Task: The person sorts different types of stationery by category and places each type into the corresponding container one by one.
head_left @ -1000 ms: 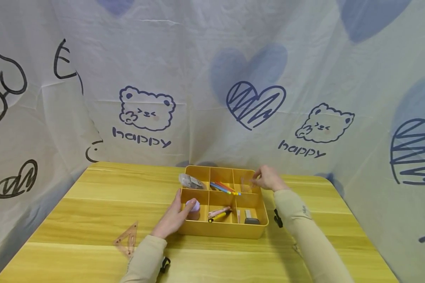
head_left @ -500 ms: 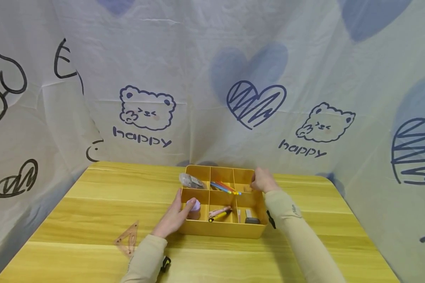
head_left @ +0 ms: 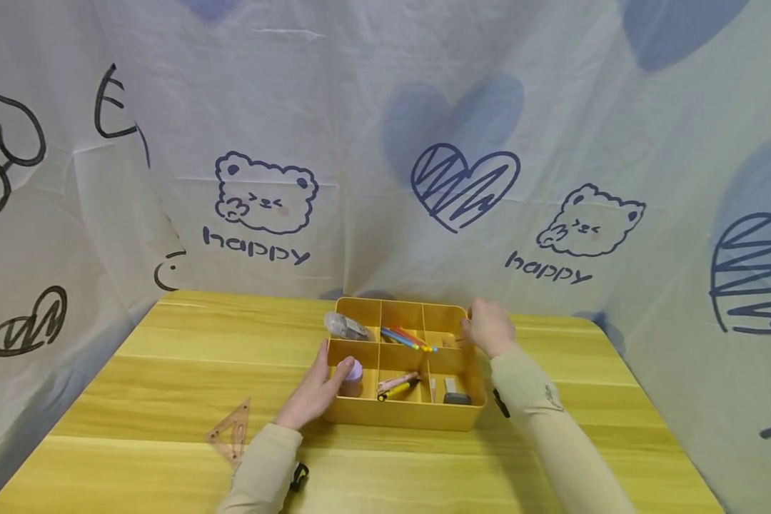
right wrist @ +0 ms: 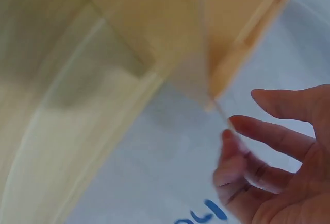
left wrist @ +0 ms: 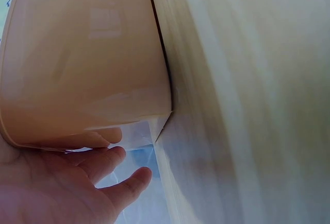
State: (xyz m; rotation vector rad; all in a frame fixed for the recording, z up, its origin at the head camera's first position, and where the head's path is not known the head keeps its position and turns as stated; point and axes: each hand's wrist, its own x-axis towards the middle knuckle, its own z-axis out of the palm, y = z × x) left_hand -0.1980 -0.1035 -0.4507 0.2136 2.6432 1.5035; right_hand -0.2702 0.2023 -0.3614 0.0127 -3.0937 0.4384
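Note:
A yellow six-compartment organizer box (head_left: 401,414) stands on the wooden table. My left hand (head_left: 311,392) grips its left wall, thumb over the rim and fingers along the outside; the left wrist view shows those fingers beside the box's wall (left wrist: 87,59). My right hand (head_left: 490,328) is at the back right corner, fingertips right at the rim. In the right wrist view, the thumb and index finger of this hand (right wrist: 273,162) are apart, the other fingers loosely bent. Near the left thumb, a lilac-lidded jar (head_left: 352,378) sits in the front left compartment.
Colored pens (head_left: 407,339) lie in the back middle compartment, a grey clear-wrapped item (head_left: 347,326) at back left. A yellow-and-black cutter (head_left: 398,389) lies front middle, an eraser (head_left: 456,398) front right. A clear set square (head_left: 233,432) lies on the table, left of the box.
One second ago my right hand held a clear thin piece over the back right compartment. It dipped in there, then moved back out to the right rim without the piece. The left hand stays put.

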